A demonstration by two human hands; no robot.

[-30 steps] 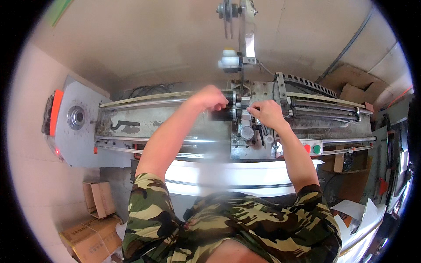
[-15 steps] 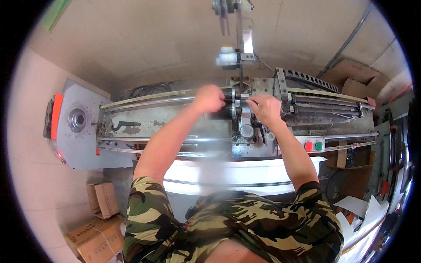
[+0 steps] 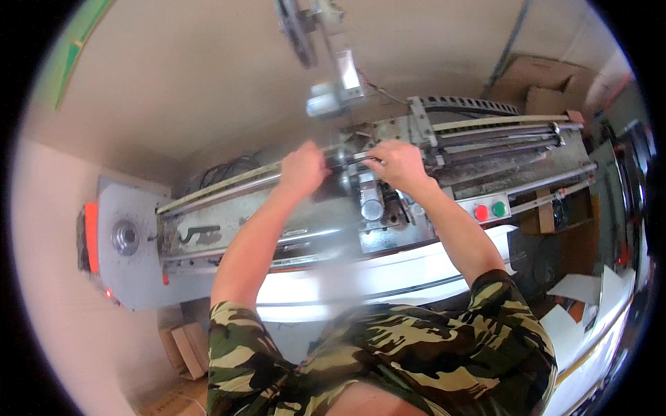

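Note:
Both hands are over the carriage of a long rail machine. My left hand, slightly blurred, is closed with its knuckles up at the left side of the carriage's dark round heads. What its fingers grip is hidden. My right hand is closed too, thumb and forefinger pinched at the right end of a small shiny metal piece. Whether the fingers hold that piece or something thin beside it is too small to tell. Nearer to me on the carriage stands a round silver cylinder.
Above the hands hangs an arm with a white spool-like part. A box with a red button and a green button sits right. A dark hook spanner lies on the bed. A white trough runs along the front.
The whole view has tilted and shifted, so the machine now slants up to the right. Both hands remain at the carriage heads, closed, and appear slightly farther apart.

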